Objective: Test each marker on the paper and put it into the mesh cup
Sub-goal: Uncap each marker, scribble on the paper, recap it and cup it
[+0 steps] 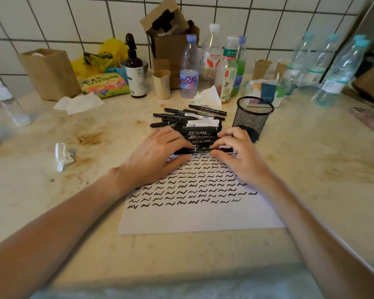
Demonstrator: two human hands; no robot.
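Both hands hold one black marker (pixel 203 150) horizontally above the far edge of the paper (pixel 201 214). The left hand (pixel 158 155) has its grip closed on the marker's left end, which the fingers hide. The right hand (pixel 235 154) pinches the right part of the barrel; only the tip end protrudes. Whether the cap is on cannot be determined. The marker pile (pixel 188 119) lies on the worktop (pixel 52 190) just behind the hands, partly covered by them. The mesh cup (pixel 252 117) stands upright right of the pile; its contents are indistinct
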